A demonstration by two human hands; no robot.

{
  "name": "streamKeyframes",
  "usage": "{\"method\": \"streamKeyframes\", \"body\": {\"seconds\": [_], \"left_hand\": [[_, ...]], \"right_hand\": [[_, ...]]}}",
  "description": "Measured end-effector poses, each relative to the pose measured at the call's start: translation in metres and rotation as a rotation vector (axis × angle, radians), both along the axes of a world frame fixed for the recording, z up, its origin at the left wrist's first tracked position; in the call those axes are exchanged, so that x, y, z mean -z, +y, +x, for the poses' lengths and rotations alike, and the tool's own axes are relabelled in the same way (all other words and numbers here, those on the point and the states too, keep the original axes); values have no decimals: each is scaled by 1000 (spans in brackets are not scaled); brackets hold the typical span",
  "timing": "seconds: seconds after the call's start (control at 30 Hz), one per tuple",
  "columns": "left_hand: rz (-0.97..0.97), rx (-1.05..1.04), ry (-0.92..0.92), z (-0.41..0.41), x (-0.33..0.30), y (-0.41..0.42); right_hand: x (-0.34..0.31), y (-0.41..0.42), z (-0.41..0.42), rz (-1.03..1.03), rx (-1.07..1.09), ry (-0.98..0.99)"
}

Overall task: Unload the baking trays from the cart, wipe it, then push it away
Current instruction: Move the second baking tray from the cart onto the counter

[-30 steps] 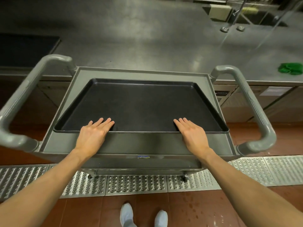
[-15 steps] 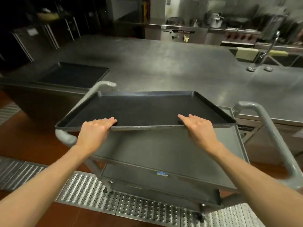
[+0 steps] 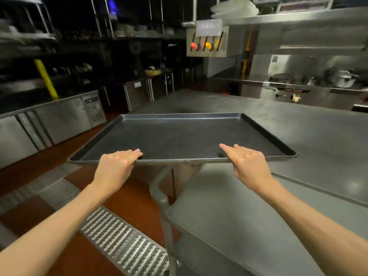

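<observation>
A black baking tray [image 3: 179,138] hangs level in the air in front of me, above the left end of the grey cart [image 3: 229,220]. My left hand [image 3: 115,166] grips the tray's near rim left of centre, fingers curled over the edge. My right hand [image 3: 247,162] grips the same rim further right. The cart's top shelf is bare and its grey handle [image 3: 159,192] rises below the tray.
A long steel counter [image 3: 298,128] stretches behind the tray and to the right. Steel under-counter fridges [image 3: 59,118] line the left wall. A perforated metal floor drain [image 3: 123,246] crosses the red floor below my left arm. Cooking equipment stands at the back right.
Both hands took hold of the tray's near rim and lifted it off the cart. The tray has risen and swung left, and my view has turned left with it.
</observation>
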State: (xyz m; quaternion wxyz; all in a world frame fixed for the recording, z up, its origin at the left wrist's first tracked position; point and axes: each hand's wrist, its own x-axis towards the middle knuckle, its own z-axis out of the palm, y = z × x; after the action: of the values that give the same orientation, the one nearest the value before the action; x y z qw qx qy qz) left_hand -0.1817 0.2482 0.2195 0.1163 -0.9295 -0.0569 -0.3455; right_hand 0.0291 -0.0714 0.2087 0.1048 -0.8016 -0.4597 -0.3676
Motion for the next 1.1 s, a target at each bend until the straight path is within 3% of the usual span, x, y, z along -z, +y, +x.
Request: {"method": "streamKeyframes", "body": {"seconds": [0.43,1.1], "left_hand": [[19,-154,-34,-49,2,173],[-117,-126,186,91,63,471]], "right_hand": [[-10,210,2,-14,-166,-27],[58,499,114,-170,-82,75]]}}
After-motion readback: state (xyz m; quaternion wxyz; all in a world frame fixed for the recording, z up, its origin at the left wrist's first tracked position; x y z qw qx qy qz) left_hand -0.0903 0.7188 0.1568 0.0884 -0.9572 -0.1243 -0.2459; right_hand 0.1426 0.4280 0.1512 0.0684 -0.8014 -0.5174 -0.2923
